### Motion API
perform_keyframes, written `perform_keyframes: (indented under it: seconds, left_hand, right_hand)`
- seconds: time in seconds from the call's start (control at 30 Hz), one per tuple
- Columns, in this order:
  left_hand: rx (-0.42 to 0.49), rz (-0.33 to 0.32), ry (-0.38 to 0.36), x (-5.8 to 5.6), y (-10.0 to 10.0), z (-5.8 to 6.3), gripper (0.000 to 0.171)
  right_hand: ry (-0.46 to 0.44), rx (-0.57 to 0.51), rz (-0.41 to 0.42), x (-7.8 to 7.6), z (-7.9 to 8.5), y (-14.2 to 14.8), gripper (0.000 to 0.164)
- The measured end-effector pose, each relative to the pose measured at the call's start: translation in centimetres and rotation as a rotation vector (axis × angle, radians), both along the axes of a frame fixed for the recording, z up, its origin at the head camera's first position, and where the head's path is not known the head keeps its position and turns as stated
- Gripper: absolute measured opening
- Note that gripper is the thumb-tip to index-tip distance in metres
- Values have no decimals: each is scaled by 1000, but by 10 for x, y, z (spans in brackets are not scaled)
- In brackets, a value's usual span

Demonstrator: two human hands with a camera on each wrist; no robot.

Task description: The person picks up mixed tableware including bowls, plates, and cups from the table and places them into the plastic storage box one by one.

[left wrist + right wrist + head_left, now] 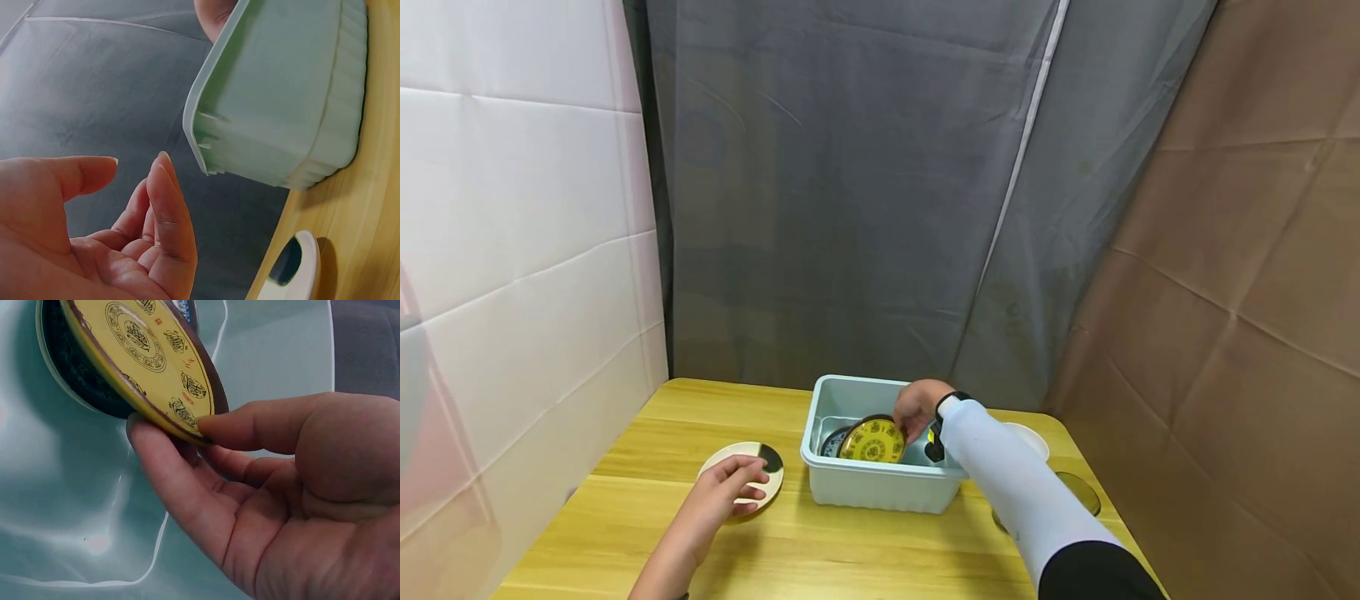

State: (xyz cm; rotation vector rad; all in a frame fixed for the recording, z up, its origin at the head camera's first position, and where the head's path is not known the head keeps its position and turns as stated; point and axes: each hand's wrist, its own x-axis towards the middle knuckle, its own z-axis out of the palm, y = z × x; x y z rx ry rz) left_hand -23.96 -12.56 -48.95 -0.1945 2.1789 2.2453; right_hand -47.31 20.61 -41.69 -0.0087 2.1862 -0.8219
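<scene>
My right hand (916, 408) reaches into a pale green plastic tub (880, 490) and pinches the rim of a yellow patterned plate (874, 440) between thumb and fingers. In the right wrist view the yellow plate (150, 356) stands tilted, its printed face showing. Behind it leans a dark blue patterned plate (81, 381), partly hidden. My left hand (730, 490) hovers above a cream plate (727, 454) with a dark green patch, left of the tub. In the left wrist view, thumb and fingers of the left hand (125, 231) are apart and hold nothing.
Right of the tub, a white dish (1028, 438) and a dark translucent dish (1081, 492) lie on the wooden table (805, 558), partly behind the right sleeve. A dark grey curtain (850, 208) hangs behind, with a white sheet at left and a brown one at right.
</scene>
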Motion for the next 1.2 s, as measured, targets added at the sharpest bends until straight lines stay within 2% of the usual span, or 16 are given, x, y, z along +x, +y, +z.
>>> perform_keyframes:
  seconds: [0.2, 0.37, 0.7, 1.07, 1.2]
  left_hand:
    - [-1, 0, 11, 1, -1, 1, 26]
    - [-1, 3, 22, 2, 0, 2, 26]
    - [4, 16, 16, 5, 0, 1, 29]
    - [9, 24, 13, 7, -2, 0, 31]
    - [5, 21, 17, 7, -4, 0, 31]
  right_hand:
    - [-43, 77, -54, -1, -3, -7, 24]
    - [-55, 84, -75, 1, -3, -7, 23]
    - [-41, 24, -35, 9, -9, -3, 24]
    - [-21, 11, -32, 16, -5, -4, 27]
    - [-38, 21, -25, 14, -7, -6, 28]
